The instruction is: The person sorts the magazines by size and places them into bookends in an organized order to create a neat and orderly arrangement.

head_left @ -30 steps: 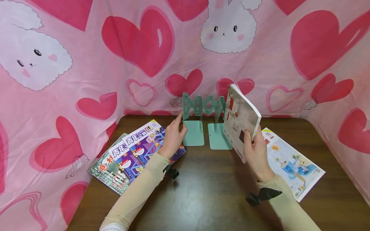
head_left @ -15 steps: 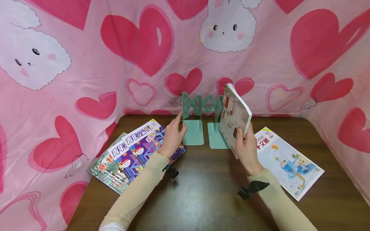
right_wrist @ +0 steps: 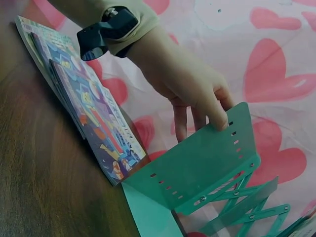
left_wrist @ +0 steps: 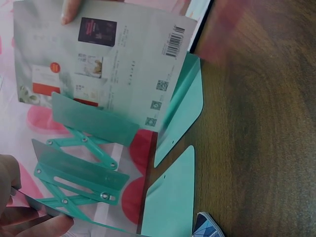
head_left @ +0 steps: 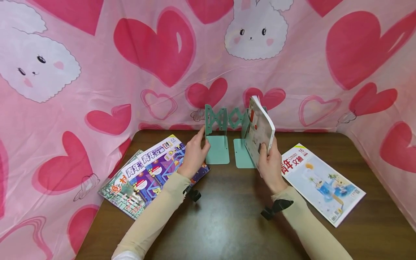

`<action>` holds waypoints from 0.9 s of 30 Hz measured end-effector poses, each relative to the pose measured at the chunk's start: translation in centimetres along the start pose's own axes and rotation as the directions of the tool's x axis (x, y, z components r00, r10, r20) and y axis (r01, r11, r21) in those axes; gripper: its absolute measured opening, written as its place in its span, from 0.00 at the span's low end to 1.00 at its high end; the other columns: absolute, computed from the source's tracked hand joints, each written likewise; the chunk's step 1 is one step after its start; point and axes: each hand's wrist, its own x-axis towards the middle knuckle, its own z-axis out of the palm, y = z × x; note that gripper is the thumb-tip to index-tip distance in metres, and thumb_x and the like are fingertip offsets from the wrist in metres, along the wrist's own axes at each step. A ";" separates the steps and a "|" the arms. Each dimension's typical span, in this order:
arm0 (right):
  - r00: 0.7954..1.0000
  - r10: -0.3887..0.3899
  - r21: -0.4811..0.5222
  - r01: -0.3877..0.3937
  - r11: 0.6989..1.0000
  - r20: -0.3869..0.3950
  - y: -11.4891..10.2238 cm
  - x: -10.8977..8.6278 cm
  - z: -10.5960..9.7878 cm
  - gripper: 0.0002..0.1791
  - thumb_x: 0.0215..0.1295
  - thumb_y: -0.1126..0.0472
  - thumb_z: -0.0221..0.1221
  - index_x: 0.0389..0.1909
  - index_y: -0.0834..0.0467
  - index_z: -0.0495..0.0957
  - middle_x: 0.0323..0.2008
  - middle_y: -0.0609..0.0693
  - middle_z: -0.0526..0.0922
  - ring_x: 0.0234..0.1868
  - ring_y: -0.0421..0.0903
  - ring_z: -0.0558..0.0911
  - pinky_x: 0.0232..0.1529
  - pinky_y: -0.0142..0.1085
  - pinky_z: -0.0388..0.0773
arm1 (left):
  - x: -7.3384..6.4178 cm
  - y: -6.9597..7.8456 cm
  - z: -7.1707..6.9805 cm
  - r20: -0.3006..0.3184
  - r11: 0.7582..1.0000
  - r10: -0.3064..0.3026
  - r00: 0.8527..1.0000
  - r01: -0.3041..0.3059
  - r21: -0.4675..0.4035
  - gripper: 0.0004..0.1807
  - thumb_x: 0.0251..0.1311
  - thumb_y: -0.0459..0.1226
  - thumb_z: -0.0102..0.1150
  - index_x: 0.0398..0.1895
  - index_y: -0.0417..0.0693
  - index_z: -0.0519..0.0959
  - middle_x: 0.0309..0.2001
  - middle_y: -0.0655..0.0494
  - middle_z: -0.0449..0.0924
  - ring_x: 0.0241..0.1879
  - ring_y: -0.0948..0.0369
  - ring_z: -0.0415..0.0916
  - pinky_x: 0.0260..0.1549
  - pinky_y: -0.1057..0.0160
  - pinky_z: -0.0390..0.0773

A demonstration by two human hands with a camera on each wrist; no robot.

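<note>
A green expandable bookend (head_left: 217, 150) stands at the back of the table, its lattice stretched between upright plates. My left hand (head_left: 195, 150) holds its left end plate, thumb on the inner face and fingers behind, as the right wrist view shows of the left hand (right_wrist: 190, 86). My right hand (head_left: 271, 164) grips a magazine (head_left: 260, 128) by its near edge, thumb on the pale back cover. The magazine is held upright, spine tilted, at the bookend's right part and hides some of it. In the left wrist view the magazine (left_wrist: 133, 59) shows a barcode and overlaps a bookend divider.
Several overlapping magazines (head_left: 143, 180) with purple and green covers lie on the left. Another magazine (head_left: 325, 187) with a pale blue cover lies on the right of the brown table (head_left: 221, 224). A pink heart-patterned cloth (head_left: 156, 54) hangs close behind.
My right hand has moved left with the magazine, bringing it over the bookend's right part and uncovering more of the blue-covered magazine. The left hand has stayed at the left plate.
</note>
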 end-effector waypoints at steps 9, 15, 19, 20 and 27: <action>1.000 -0.008 -0.004 0.008 1.000 -0.010 0.9 0.0 0.8 0.27 0.80 0.67 0.49 0.77 0.58 0.63 0.68 0.64 0.76 0.67 0.63 0.76 0.66 0.65 0.70 | 0.0 0.1 0.1 -0.015 1.000 0.009 1.000 -0.008 0.022 0.32 0.69 0.32 0.59 0.76 0.40 0.68 0.60 0.38 0.82 0.57 0.43 0.82 0.58 0.45 0.80; 0.999 -0.035 -0.012 0.034 0.999 -0.034 1.4 0.2 1.2 0.25 0.79 0.68 0.49 0.75 0.62 0.65 0.67 0.66 0.77 0.66 0.64 0.77 0.65 0.64 0.71 | -0.1 0.0 0.1 -0.018 1.000 0.018 1.000 -0.018 0.022 0.32 0.70 0.32 0.59 0.77 0.42 0.68 0.58 0.38 0.83 0.55 0.43 0.83 0.55 0.45 0.81; 0.998 -0.039 -0.018 0.038 0.999 -0.049 1.5 0.4 1.5 0.25 0.79 0.68 0.50 0.74 0.62 0.65 0.66 0.66 0.77 0.66 0.64 0.77 0.66 0.64 0.71 | 0.0 0.1 0.0 -0.019 1.000 0.021 1.000 -0.021 0.017 0.31 0.70 0.32 0.58 0.77 0.41 0.68 0.58 0.38 0.83 0.55 0.43 0.83 0.56 0.45 0.81; 0.998 -0.038 -0.016 0.037 0.999 -0.049 1.5 0.4 1.6 0.25 0.79 0.68 0.50 0.74 0.62 0.65 0.66 0.66 0.77 0.66 0.64 0.77 0.66 0.64 0.71 | 0.0 0.1 0.0 -0.016 1.000 0.020 1.000 -0.019 0.014 0.31 0.70 0.33 0.58 0.77 0.41 0.68 0.58 0.38 0.83 0.55 0.43 0.83 0.56 0.45 0.81; 0.998 -0.042 -0.013 0.041 0.999 -0.043 1.8 0.6 1.8 0.26 0.79 0.67 0.49 0.75 0.62 0.64 0.67 0.66 0.76 0.67 0.63 0.77 0.67 0.63 0.70 | 0.0 0.2 -0.1 -0.005 1.000 0.004 1.000 -0.004 0.011 0.32 0.70 0.32 0.58 0.77 0.42 0.67 0.59 0.38 0.83 0.55 0.44 0.83 0.56 0.46 0.81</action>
